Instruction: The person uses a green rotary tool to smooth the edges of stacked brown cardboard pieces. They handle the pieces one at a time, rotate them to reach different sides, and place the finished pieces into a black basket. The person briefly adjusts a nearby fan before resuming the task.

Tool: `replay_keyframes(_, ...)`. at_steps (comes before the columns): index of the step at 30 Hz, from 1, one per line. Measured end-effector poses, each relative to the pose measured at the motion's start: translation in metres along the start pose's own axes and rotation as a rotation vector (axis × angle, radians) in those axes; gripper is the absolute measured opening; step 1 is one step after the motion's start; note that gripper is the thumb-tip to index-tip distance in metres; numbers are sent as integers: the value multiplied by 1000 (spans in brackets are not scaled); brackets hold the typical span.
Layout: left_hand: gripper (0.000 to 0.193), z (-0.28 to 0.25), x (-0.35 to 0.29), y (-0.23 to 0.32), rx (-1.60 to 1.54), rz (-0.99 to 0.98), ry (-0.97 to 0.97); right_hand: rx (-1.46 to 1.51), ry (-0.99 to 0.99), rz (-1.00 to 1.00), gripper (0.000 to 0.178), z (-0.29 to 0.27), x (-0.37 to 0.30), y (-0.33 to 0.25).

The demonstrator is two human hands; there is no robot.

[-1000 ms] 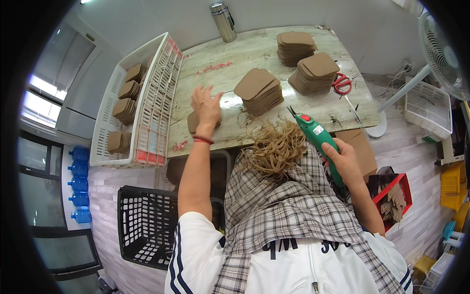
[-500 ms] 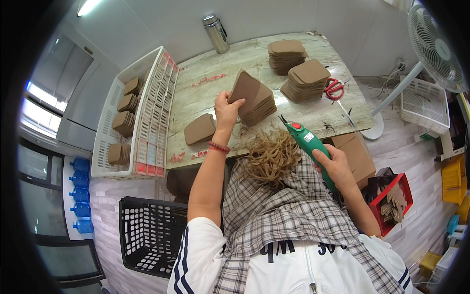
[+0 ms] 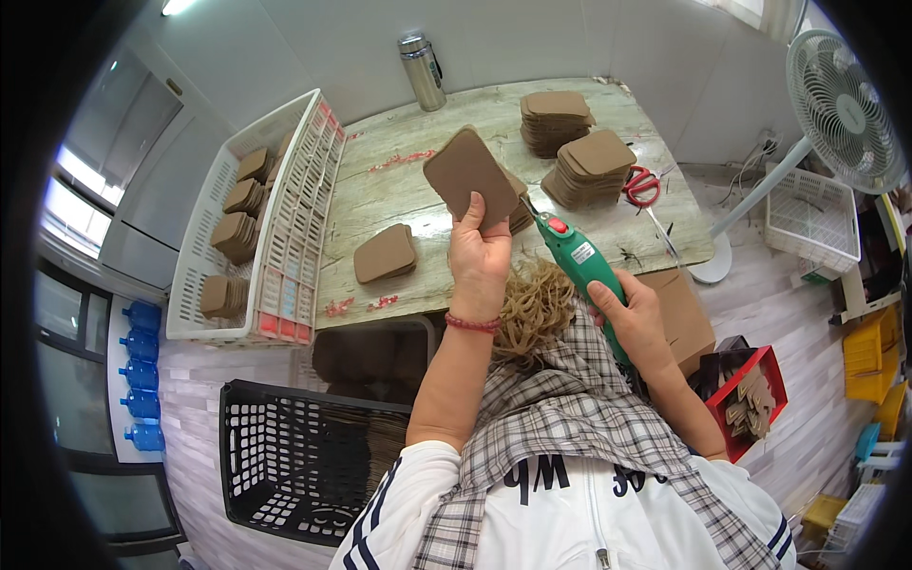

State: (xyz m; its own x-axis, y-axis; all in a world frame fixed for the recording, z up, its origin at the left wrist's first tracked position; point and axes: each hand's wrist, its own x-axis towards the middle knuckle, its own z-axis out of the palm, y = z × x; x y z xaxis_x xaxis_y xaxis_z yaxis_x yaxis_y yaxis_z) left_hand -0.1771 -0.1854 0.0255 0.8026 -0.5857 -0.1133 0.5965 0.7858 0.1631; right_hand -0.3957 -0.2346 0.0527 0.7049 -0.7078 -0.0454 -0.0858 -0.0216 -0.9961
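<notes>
My left hand (image 3: 480, 256) grips a flat brown pad (image 3: 465, 176) with rounded corners, raised above the table, thumb across its face. Closed around a green handheld power cutter (image 3: 575, 258) with a red button is my right hand (image 3: 635, 315). The cutter's thin tip points up-left, near the edge of a brown pad stack (image 3: 520, 214) partly hidden behind the held pad. A lower pile of pads (image 3: 385, 256) lies to the left. Tangled tan strips (image 3: 532, 309) are heaped on my plaid apron, below the hands.
Two taller pad stacks (image 3: 591, 166) stand at the back right, beside red-handled scissors (image 3: 643, 187). A white crate (image 3: 256, 285) holding pads is at the left, a black crate (image 3: 275, 456) below it. Also around are a steel flask (image 3: 421, 71), red box (image 3: 774, 380) and fan (image 3: 841, 112).
My left hand has turned and drawn the pad clear of the stack, its broad face now toward me. The cutter has shifted slightly left and up toward the pad.
</notes>
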Motion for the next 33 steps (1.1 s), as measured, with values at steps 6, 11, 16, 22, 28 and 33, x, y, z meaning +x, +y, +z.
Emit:
replay_keyframes(6, 39, -7, 2, -5, -72, -36, -44, 53, -10, -5, 34, 8, 0, -10)
replay_keyframes(11, 41, -9, -6, -9, -91, -89, 7, 17, -17, -25, 32, 9, 3, -16)
replay_keyframes(16, 39, -11, -23, -14, -21, -112, -81, 5, 9, -26, 32, 11, 7, -22)
replay_keyframes(22, 33, -23, -32, -18, 84, -94, -136, 22, 7, -40, 33, 8, 13, -31)
replay_keyframes(28, 28, -36, -31, -1, 294, -63, -230, -2, -30, 21, 32, 1, 7, -47)
replay_keyframes(33, 30, -46, -25, 30, 499, -41, -301, -32, -116, 44, 31, -12, 4, -44)
